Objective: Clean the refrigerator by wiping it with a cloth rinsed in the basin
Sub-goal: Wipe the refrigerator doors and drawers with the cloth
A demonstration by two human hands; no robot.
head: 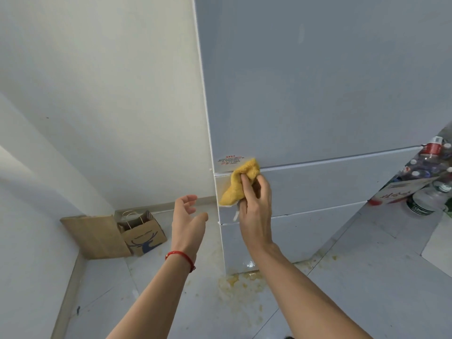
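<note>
A tall grey-blue refrigerator (318, 94) fills the upper right, with two drawer fronts below its main door. My right hand (255, 206) grips a bunched yellow cloth (238, 183) and holds it against the left edge of the upper drawer front, just under a round white sticker (231, 161) with red print. My left hand (189, 217) hovers in the air to the left of the fridge, fingers relaxed and holding nothing; a red string circles its wrist. No basin is in view.
A brown paper bag (143, 233) and a flat cardboard sheet (96, 237) lean in the wall corner at left. Yellowish stains (241, 282) spread on the tiled floor at the fridge's base. Bottles and a red-white box (411, 189) crowd the floor at right.
</note>
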